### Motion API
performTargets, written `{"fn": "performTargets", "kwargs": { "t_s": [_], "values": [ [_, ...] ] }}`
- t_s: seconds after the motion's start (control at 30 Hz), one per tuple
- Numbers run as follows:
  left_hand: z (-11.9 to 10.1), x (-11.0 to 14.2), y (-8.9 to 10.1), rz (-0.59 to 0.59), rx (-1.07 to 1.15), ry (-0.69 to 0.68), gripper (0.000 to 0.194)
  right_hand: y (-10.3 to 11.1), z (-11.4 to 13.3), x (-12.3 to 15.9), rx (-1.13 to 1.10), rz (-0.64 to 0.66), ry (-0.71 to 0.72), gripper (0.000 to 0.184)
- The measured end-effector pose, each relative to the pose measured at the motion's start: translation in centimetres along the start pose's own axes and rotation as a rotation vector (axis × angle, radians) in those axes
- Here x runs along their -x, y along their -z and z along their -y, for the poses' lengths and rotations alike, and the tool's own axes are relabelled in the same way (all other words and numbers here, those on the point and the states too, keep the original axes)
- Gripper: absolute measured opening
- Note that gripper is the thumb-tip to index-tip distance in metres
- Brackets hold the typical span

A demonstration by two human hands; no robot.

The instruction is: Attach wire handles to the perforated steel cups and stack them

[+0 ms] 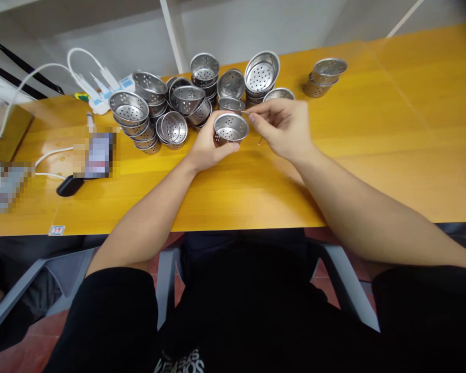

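My left hand (205, 147) is closed around a small perforated metal cup (231, 129), its open mouth tilted up toward me. To the right of the rim, my right hand (285, 127) has thumb and index finger pinched together. A short thin piece like wire (260, 140) shows below those fingers, and a thin tip sticks out at the pinch; its kind is too small to make out. Just behind the held cup stands another perforated cup (231, 103), partly covered. A further cup (279, 94) is partly hidden behind my right hand.
Stacks of perforated cups (130, 109) fill the back of the wooden table (225, 202), with two nested cups (320, 83) farther right. At left are a power strip (101, 101), a blurred phone (99, 155), white cables and a black object (70, 185).
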State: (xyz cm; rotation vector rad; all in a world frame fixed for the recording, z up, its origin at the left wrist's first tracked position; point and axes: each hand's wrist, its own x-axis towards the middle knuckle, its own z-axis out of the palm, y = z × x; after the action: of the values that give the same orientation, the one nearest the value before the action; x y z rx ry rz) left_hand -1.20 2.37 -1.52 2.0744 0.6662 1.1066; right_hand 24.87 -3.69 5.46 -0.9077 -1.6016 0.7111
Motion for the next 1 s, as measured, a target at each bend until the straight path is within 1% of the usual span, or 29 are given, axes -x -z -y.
{"fn": "performTargets", "kwargs": {
  "t_s": [0.1,0.17,0.23,0.33,0.47,0.57,0.73,0.8,0.9,0.93,1.0],
  "values": [
    [-0.4,0.1,-0.3,0.024,-0.065,-0.034,0.093,0.3,0.2,0.3,0.059,0.055,-0.006,0.054],
    [-0.6,0.2,-0.4,0.039,-0.100,-0.049,0.094,0.4,0.1,0.4,0.099,0.066,-0.008,0.043],
    [-0.8,0.4,-0.5,0.060,-0.116,-0.057,0.094,0.5,0.1,0.6,0.129,0.066,-0.001,0.037],
    [-1.0,0.6,-0.7,0.074,-0.116,-0.069,0.094,0.4,0.1,0.7,0.154,0.068,0.019,0.036],
    [-1.2,0.8,-0.8,0.060,-0.152,-0.061,0.092,0.2,0.1,0.9,0.176,0.041,0.035,0.035],
    [-1.4,0.9,-0.9,0.064,-0.150,-0.050,0.095,0.1,0.0,0.9,0.181,0.025,0.023,0.034],
    [-1.4,1.1,-1.1,0.081,-0.115,-0.069,0.100,0.0,-0.6,0.8,0.141,0.026,0.014,0.027],
    [-1.3,1.1,-1.2,0.080,-0.115,-0.070,0.106,-0.2,-0.7,0.8,0.135,0.013,0.024,0.024],
    [-1.5,0.9,-1.6,0.065,-0.117,-0.044,0.122,-0.7,-0.8,0.9,0.135,-0.015,0.028,0.019],
    [-1.6,0.8,-1.8,0.053,-0.119,-0.025,0.125,-0.9,-0.9,1.0,0.129,-0.026,0.021,0.019],
    [-2.0,0.7,-2.1,0.024,-0.127,0.014,0.123,-1.3,-0.9,1.0,0.108,-0.038,0.007,0.024]
  ]
}}
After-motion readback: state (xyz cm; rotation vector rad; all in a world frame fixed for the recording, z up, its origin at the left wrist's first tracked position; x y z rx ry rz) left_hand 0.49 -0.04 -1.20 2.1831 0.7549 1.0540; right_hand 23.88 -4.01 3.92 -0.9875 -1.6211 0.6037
